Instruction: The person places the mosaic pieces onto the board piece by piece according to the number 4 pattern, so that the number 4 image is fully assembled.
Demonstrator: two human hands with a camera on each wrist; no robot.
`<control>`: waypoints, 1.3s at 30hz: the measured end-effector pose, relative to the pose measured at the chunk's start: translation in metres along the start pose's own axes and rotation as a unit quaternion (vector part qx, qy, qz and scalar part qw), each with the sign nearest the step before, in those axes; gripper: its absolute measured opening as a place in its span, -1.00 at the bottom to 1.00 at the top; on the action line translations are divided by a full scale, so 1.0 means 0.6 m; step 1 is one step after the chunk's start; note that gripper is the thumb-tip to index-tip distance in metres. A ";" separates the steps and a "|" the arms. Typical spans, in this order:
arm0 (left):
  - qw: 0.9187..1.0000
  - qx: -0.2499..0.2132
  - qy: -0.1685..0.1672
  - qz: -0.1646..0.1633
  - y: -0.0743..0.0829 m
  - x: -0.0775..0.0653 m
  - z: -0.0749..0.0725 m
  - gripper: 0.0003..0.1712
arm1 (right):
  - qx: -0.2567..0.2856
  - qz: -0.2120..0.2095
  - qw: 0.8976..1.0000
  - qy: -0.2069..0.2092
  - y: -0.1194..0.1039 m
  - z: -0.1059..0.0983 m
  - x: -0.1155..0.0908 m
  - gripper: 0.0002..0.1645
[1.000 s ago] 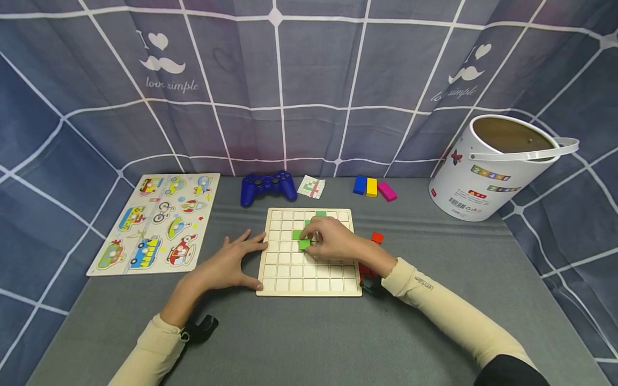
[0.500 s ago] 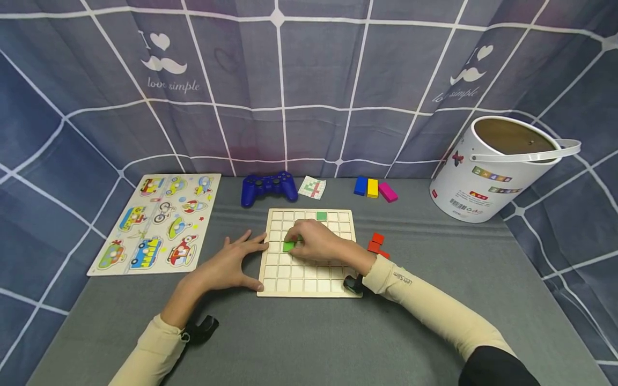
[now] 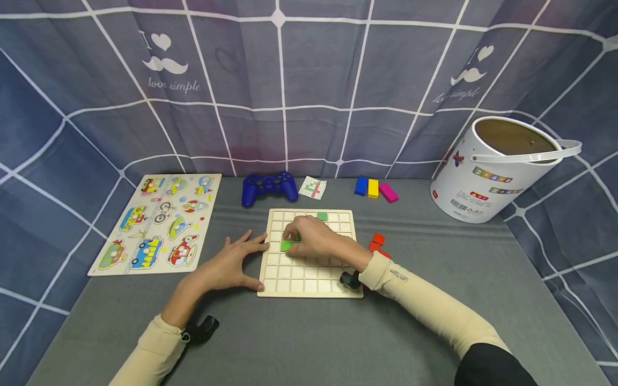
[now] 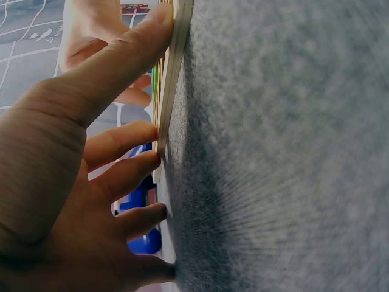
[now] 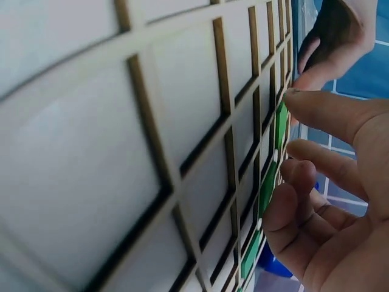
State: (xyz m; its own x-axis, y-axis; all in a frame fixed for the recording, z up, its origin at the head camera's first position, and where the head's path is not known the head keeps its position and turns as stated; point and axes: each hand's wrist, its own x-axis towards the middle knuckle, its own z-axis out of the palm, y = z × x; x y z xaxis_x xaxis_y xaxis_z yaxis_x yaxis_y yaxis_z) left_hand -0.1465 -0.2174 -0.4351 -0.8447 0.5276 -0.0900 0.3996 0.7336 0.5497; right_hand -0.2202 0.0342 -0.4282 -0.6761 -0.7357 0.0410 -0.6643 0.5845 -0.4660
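Observation:
A pale wooden grid board (image 3: 309, 279) lies on the grey cloth in the head view. My right hand (image 3: 316, 236) is over its left-centre, with thumb and index finger at opposite edges of a small square green tile (image 3: 286, 246), pinching it at the grid; the right wrist view shows this green tile (image 5: 281, 125) between the two fingertips. Farther along the board, more green tiles (image 5: 267, 185) sit in cells, partly hidden behind the fingers. One green tile (image 3: 322, 216) sits in the top row. My left hand (image 3: 227, 265) touches the board's left edge with spread fingers and thumb.
Red tiles (image 3: 379, 239) lie right of the board, partly behind the right sleeve. Behind it are a blue game controller (image 3: 269, 187), a pattern card (image 3: 313, 187) and blue, yellow and pink blocks (image 3: 373, 188). A picture puzzle board (image 3: 159, 225) is left, a white bucket (image 3: 483, 182) right.
My right hand has moved left across the board with the green tile, most of it in the first half second. My left hand has stayed at the board's edge.

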 end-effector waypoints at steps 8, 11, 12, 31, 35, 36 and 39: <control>1.000 0.000 -0.003 0.000 -0.002 0.000 0.001 0.11 | 0.044 -0.010 0.998 0.041 0.030 -0.024 -0.036 -0.75; 1.000 -0.001 -0.001 0.004 -0.001 0.002 -0.002 0.12 | 0.106 -0.007 0.994 0.035 0.044 -0.040 -0.060 -0.76; 1.000 -0.002 0.000 0.003 0.000 0.003 -0.003 0.12 | 0.128 -0.004 0.991 0.033 0.049 -0.046 -0.070 -0.75; 1.000 -0.001 0.000 -0.004 0.001 0.002 -0.001 0.14 | 0.089 0.047 0.994 0.035 0.127 -0.084 -0.214 -0.76; 1.000 -0.006 0.000 -0.003 0.003 0.001 -0.002 0.14 | 0.079 0.056 0.995 0.021 0.133 -0.080 -0.226 -0.75; 1.000 -0.007 -0.001 -0.003 0.003 0.001 -0.002 0.14 | 0.076 0.056 0.995 0.020 0.134 -0.079 -0.227 -0.74; 1.000 -0.009 -0.003 -0.006 0.002 0.001 -0.001 0.14 | 0.068 0.055 0.996 0.025 0.137 -0.078 -0.227 -0.75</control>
State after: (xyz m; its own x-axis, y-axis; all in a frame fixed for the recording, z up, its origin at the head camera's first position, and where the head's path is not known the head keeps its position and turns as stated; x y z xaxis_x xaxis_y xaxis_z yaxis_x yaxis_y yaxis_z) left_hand -0.1466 -0.2167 -0.4337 -0.8472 0.5217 -0.1006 0.3839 0.7320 0.5629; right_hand -0.1978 0.1984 -0.4304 -0.7596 -0.6499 0.0256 -0.5383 0.6061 -0.5855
